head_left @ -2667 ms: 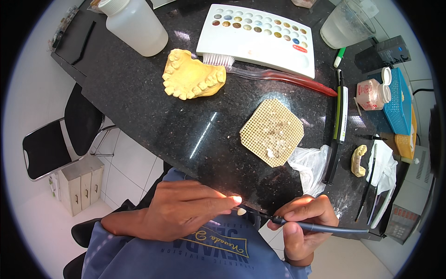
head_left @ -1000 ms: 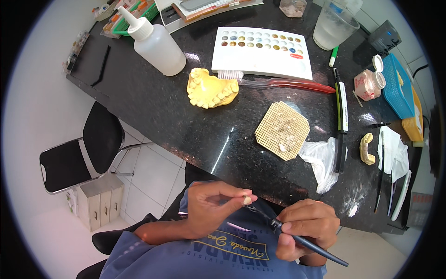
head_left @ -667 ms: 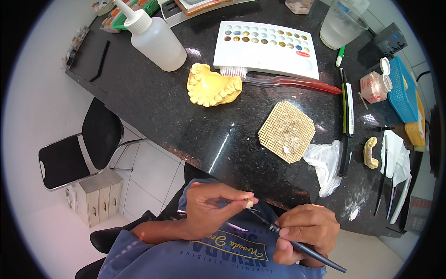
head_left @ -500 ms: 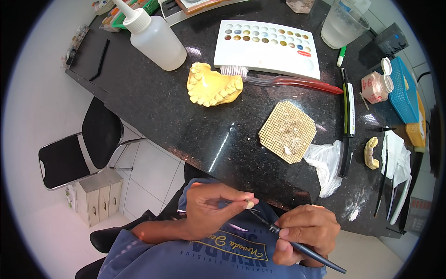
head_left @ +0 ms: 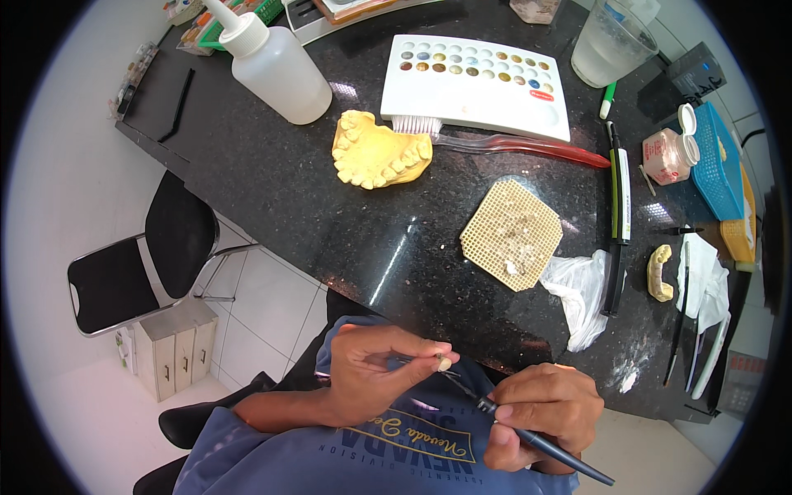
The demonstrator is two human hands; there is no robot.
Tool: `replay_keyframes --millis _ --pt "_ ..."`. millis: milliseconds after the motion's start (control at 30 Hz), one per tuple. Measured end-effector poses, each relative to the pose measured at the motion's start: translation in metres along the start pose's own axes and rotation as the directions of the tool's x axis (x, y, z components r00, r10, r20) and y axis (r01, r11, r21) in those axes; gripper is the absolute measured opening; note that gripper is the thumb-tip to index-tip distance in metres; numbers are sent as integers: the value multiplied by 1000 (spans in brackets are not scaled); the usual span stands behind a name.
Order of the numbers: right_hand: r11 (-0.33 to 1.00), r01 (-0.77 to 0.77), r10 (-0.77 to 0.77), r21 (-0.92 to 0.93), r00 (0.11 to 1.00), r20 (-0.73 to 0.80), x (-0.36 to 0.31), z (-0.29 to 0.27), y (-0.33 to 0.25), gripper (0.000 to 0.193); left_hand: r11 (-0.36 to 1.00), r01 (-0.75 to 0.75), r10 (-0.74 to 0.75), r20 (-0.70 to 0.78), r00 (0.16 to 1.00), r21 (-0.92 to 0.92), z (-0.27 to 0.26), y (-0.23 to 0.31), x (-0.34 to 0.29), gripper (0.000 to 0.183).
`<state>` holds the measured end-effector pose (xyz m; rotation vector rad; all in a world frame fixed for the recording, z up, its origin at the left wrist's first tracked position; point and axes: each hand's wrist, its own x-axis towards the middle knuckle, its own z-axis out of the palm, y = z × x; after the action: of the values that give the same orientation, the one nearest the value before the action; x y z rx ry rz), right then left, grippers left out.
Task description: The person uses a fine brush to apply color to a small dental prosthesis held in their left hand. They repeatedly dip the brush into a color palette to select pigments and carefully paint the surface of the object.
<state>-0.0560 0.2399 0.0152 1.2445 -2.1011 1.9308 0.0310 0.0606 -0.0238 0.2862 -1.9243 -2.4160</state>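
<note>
Near the front edge of the bench, my left hand [head_left: 371,363] pinches a small cream tooth crown [head_left: 445,363] between thumb and fingertips. A thin metallic bit shows between those fingers, too small to name. My right hand [head_left: 549,404] is closed in a pen grip around a slim dark-handled brush [head_left: 565,458]. Its thin tip points left and reaches close to the crown; I cannot tell whether they touch. Beyond my hands lies a cream honeycomb firing tray [head_left: 511,235] with white residue on it. A yellow plaster dental model [head_left: 375,153] rests farther left.
A white palette [head_left: 470,103] with coloured wells lies behind a red-handled toothbrush [head_left: 528,147]. A squeeze bottle [head_left: 285,78] stands far left, a cup of cloudy liquid [head_left: 610,45] far right. A crumpled plastic bag [head_left: 577,297], a smaller dental model [head_left: 660,274] and several slim tools lie right.
</note>
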Motion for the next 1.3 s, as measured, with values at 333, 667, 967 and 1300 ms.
replay_keyframes --millis 333,667,967,1300 --pt "1000 13 -13 8 1000 15 1 -1 1 16 1000 -6 6 1 1000 -18 0 -1 -1 16" --pt "1000 16 -16 -1 1000 5 0 0 2 16 1000 -15 15 -54 998 2 4 1 2 8" --pt "1000 10 -10 -5 1000 1 0 0 1 16 1000 -9 9 15 1000 -24 -2 -2 -1 18" --pt "1000 -7 7 -12 1000 10 1 -1 0 16 1000 -6 6 3 1000 -29 -1 -1 -1 18"
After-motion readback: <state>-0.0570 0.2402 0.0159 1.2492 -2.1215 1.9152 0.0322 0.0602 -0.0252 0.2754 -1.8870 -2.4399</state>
